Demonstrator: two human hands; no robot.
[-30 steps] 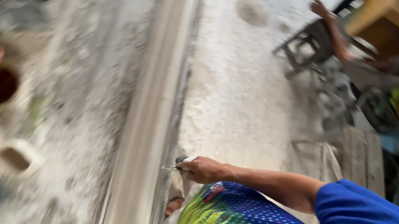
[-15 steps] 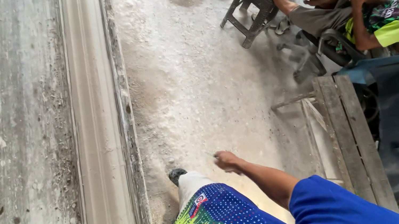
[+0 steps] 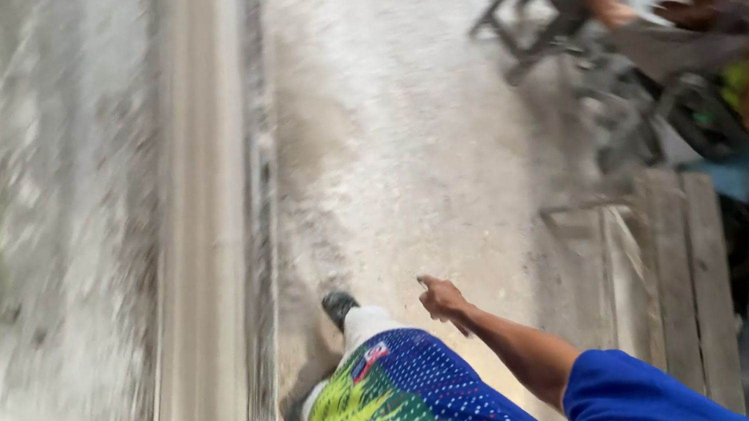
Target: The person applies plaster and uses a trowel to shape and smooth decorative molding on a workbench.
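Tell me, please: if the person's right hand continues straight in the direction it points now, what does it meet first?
Probably only the dusty concrete floor. The right hand holds nothing and points ahead; the long grey beam lies off to its left, though depth is unclear.

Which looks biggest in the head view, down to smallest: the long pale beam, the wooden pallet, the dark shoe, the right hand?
1. Long pale beam, running through the whole picture.
2. Wooden pallet.
3. and 4. Right hand and dark shoe look about alike; blur makes ranking them unsure.
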